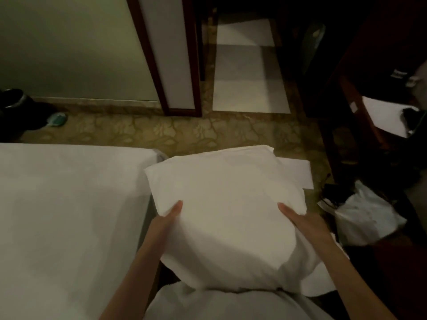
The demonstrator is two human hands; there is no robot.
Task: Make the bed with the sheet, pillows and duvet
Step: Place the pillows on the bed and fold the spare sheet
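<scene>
Head view: both hands' grip, left point(169, 218) and right point(298, 219), holds pillow point(221, 204), long axis pointing away.

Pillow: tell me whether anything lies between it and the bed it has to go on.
Nothing visible does. The pillow, held by the left hand and right hand, is beside the bed, whose sheeted top nearby is bare.

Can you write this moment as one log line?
left hand: holds pillow | right hand: holds pillow | bed: sheet on, pillow beside it
</scene>
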